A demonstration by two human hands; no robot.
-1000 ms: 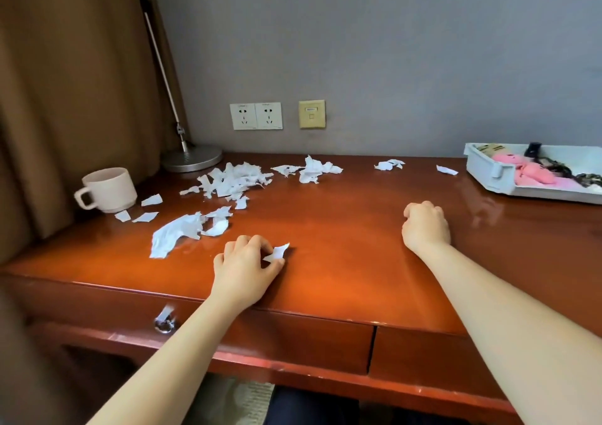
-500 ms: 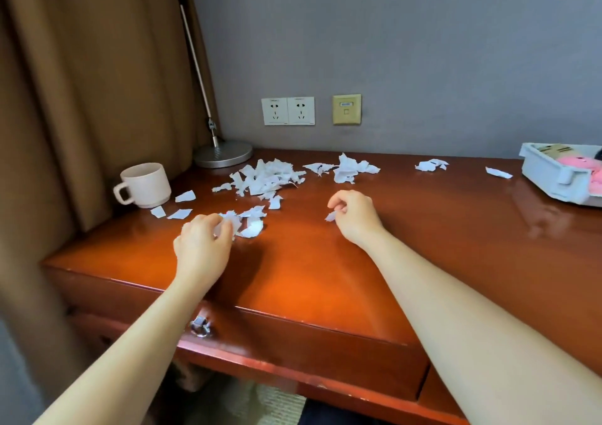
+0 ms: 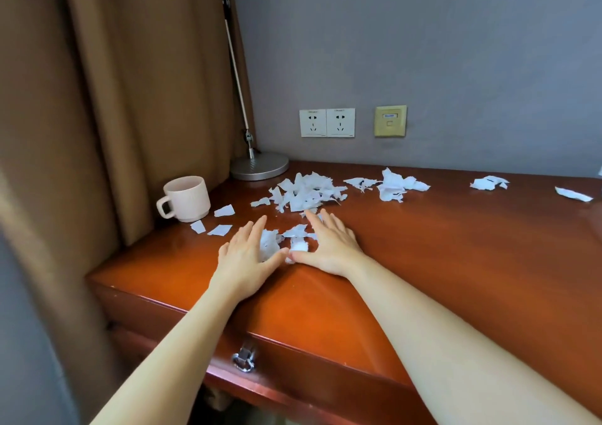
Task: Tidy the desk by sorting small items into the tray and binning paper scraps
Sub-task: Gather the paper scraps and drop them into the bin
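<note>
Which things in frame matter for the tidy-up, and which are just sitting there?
Job: left hand, right hand, both flat around the near scraps; big pile; three loose scraps; back scraps; desk. Tray and bin are not in view.
Idle: mug, lamp base, sockets, curtain.

Single head-worn view: looks forward and down across desk toward wall, close, wide-angle.
</note>
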